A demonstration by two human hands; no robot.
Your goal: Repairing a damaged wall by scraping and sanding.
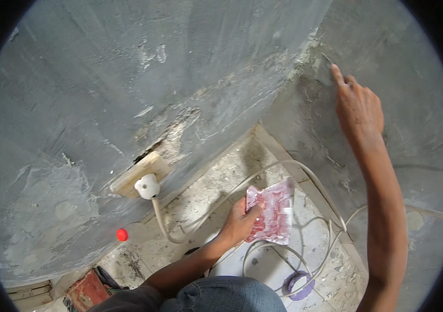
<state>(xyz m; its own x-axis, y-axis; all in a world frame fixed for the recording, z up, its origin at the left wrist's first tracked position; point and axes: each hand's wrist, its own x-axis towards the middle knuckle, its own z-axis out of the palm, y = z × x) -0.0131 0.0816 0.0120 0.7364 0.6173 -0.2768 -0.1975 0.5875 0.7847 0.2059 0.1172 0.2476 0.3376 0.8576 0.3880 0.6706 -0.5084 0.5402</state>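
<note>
My left hand (241,222) grips a flat red plastic spreader (271,210) smeared with white filler, its thumb on the face and the fingers behind. It is held low, above the floor. My right arm reaches up to the right-hand grey wall (414,109). There my right hand (359,101) is closed, its index finger stretched along a thin blade-like tool (327,59), mostly hidden by the hand. The tool's tip is at the wall, close to the rough, patched corner (305,57).
A white plug (147,186) sits in a socket box (128,181) on the left wall, below broken plaster (177,138). Its pale cable (242,182) loops over the dusty floor (206,187). Nearby are a red round object (122,234), a purple ring (309,287) and a reddish block (89,291).
</note>
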